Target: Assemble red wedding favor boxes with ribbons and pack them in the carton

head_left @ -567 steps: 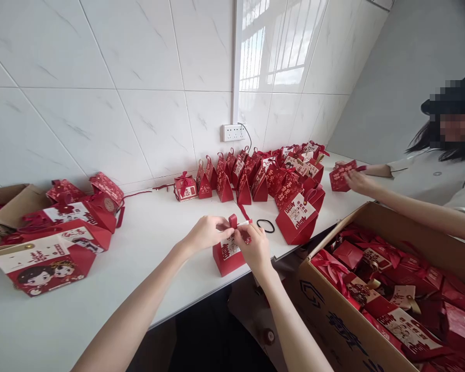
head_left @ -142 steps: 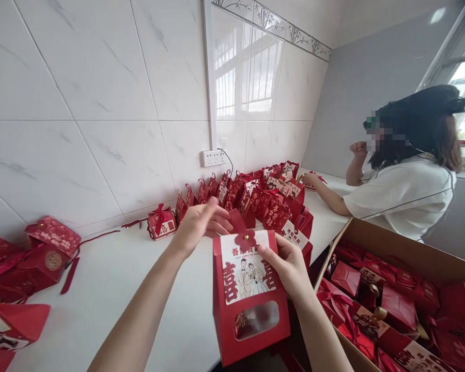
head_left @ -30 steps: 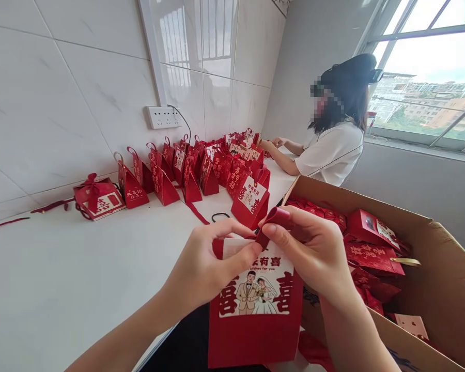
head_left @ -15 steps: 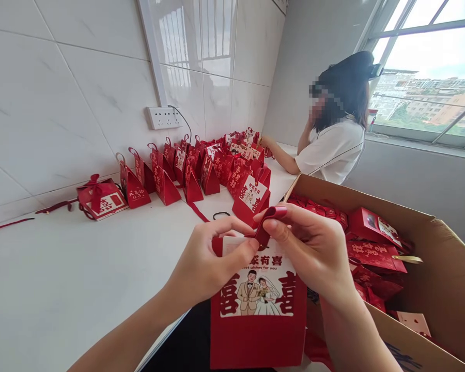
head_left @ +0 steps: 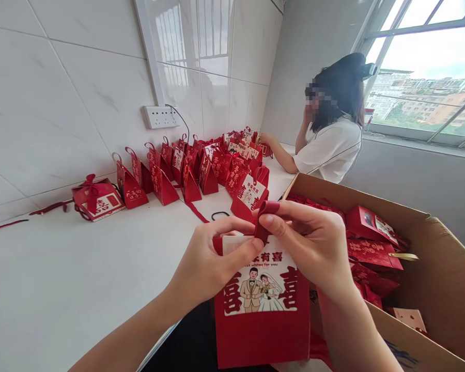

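Note:
I hold a red gift box (head_left: pixel 261 320) with a bride-and-groom picture in front of me, off the edge of the white counter (head_left: pixel 62 279). My left hand (head_left: pixel 213 263) pinches the box's top edge with thumb and forefinger. My right hand (head_left: pixel 313 243) is closed on the red ribbon loop (head_left: pixel 264 217) at the box's top, thumb pressing it against the fingers.
Rows of small red gift boxes (head_left: pixel 201 170) stand along the tiled wall, and a bowed one (head_left: pixel 96 197) sits apart at left. A black hair tie (head_left: pixel 220 215) lies on the counter. An open cardboard carton (head_left: pixel 430 274) of red boxes is at right. Another person in white (head_left: pixel 329 150) sits beyond.
My right hand has shifted the ribbon loop slightly while both hands stay on the box top. The other person has raised a hand to the face.

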The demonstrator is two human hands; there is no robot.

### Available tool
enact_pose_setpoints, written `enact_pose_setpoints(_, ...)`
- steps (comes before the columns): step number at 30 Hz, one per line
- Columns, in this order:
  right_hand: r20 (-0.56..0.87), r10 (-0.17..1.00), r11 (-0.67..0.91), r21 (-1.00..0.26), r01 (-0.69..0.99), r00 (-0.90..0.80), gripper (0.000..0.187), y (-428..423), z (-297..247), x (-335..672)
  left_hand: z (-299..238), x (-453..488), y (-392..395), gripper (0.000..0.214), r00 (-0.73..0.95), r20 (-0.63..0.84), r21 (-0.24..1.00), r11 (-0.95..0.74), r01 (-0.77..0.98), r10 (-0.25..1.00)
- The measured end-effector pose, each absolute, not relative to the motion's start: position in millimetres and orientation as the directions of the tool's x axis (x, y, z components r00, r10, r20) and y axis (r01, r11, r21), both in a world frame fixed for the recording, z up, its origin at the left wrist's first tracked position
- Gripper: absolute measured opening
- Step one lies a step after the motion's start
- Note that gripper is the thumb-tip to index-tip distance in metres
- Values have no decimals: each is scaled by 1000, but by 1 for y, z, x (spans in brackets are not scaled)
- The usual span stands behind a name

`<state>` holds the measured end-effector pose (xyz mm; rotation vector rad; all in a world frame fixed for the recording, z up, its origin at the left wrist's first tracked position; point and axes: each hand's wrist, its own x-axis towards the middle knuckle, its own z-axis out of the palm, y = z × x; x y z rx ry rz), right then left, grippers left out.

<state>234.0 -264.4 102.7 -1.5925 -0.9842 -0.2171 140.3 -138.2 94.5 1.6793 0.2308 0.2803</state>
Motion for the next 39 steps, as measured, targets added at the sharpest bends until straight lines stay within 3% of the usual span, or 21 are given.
enact_pose_setpoints(5,642,469,89,-718,690,607,11,-266,99,235,95,142,-138,19,948,58,980,-197,5,312)
enact_pose_setpoints(10,617,497,135,-750,648,610,12,-266,97,235,91,142,-137,19,950,1,985,-163,52,313)
enact_pose_setpoints(15,520,581,82,-803,590,626,16,-264,101,234,93,140,-134,26,964,-9,990,-135,46,264)
enact_pose_setpoints(20,528,585,70,-789,611,615,15,-263,102,234,90,141,-136,31,971,-6,995,-95,29,240)
enact_pose_setpoints(27,586,581,67,-727,684,565,27,-265,102,236,85,142,-138,26,962,71,967,-255,-1,265)
enact_pose_setpoints(39,520,570,22,-783,621,636,25,-263,100,240,90,146,-134,28,988,-91,991,-83,102,123)
